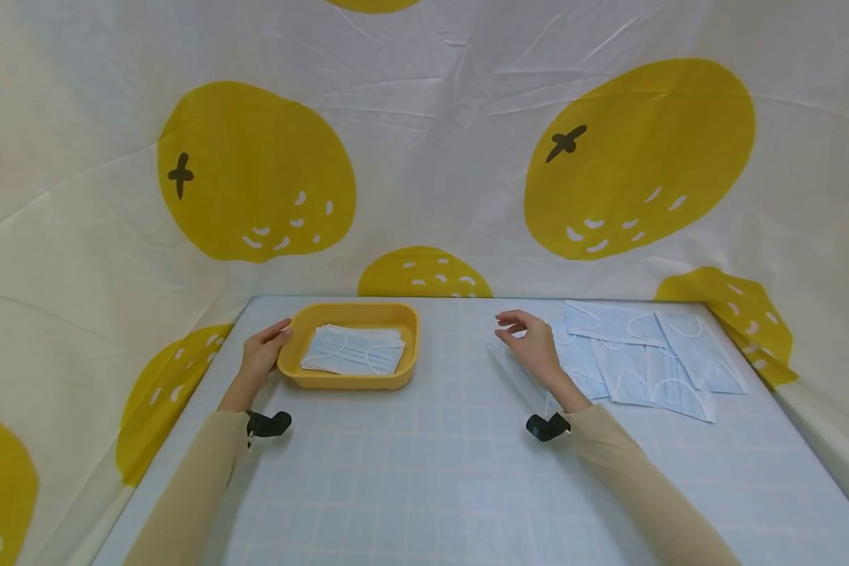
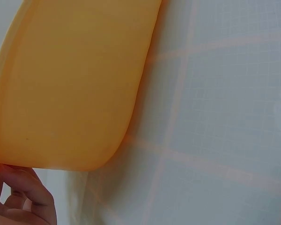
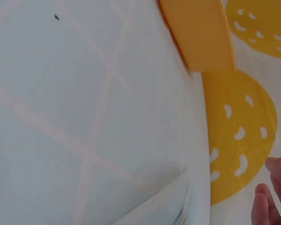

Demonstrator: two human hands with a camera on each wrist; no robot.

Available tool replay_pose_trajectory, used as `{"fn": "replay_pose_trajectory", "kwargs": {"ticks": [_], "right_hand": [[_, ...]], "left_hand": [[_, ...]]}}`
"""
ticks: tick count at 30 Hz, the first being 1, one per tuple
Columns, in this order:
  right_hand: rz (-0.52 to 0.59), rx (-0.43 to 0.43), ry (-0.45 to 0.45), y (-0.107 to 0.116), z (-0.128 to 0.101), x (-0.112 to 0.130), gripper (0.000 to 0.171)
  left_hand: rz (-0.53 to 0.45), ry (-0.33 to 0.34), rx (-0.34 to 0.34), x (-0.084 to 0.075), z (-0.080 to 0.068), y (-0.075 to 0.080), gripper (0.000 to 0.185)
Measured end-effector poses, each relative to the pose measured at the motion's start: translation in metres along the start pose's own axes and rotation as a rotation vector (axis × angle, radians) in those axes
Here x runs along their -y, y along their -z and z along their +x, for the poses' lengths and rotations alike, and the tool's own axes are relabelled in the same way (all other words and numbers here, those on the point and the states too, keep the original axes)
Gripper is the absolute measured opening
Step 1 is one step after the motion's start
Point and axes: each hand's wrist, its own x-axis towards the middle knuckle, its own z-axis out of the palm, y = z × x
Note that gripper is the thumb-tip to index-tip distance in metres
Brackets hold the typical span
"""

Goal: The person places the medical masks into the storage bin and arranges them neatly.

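Observation:
My left hand grips the left end of a yellow plastic tray, with the thumb and fingers at its rim. In the left wrist view, those fingertips meet the tray's outer wall at the lower corner. Inside the tray lies a loose stack of pale blue face masks. My right hand hovers above the table with bent fingers and a gap between thumb and forefinger. Below it shows one face mask, partly hidden by the hand and wrist.
Several more face masks overlap at the back right of the table. A pale blue checked cloth covers the tabletop. Behind the table hangs a white curtain printed with yellow fruit.

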Motion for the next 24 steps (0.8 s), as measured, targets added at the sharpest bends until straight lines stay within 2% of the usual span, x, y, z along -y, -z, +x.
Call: {"fn": "replay_pose_trajectory", "kwargs": {"ticks": [10, 19, 24], "right_hand": [[-0.063, 0.027, -0.080, 0.039, -0.016, -0.011, 0.029], [-0.147, 0.017, -0.122, 0.059, -0.032, -0.026, 0.030], [-0.163, -0.001, -0.112, 0.070, -0.039, -0.032, 0.031]], "left_hand": [[0.012, -0.020, 0.016, 0.000, 0.000, 0.000, 0.049], [0.015, -0.020, 0.011, 0.001, 0.001, 0.002, 0.049], [0.010, -0.016, 0.008, 0.001, 0.001, 0.001, 0.049]]}}
